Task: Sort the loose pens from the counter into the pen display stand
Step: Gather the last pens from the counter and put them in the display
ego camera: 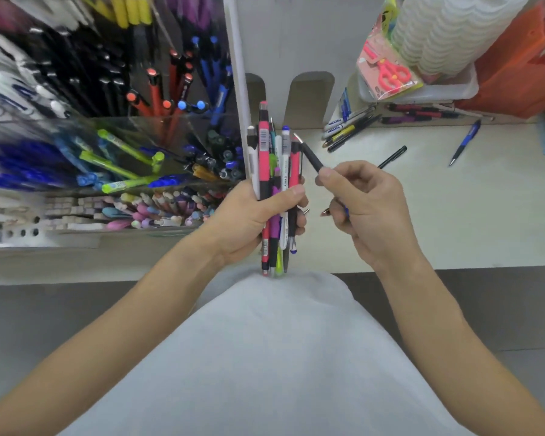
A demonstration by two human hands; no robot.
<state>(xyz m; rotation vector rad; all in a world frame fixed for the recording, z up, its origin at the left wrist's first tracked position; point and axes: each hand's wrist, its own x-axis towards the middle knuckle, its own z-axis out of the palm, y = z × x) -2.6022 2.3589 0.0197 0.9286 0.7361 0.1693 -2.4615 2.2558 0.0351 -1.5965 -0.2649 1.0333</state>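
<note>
Okay, gathering: my left hand (258,215) is gripping a bundle of pens (276,184), my right hand (368,209) is pinching a black pen (312,157) beside it. Several pens (350,129) are lying far right on the counter (453,215); the stand (114,146) is waiting at left.

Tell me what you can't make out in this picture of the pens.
Head view only:
- Pen display stand: left compartments smeared by motion blur; contents unclear.
- Bundle of pens: middles hidden by the left hand.
- Black pen: rear end covered by the right hand.
- Pens by the tray: labels too small.
</note>
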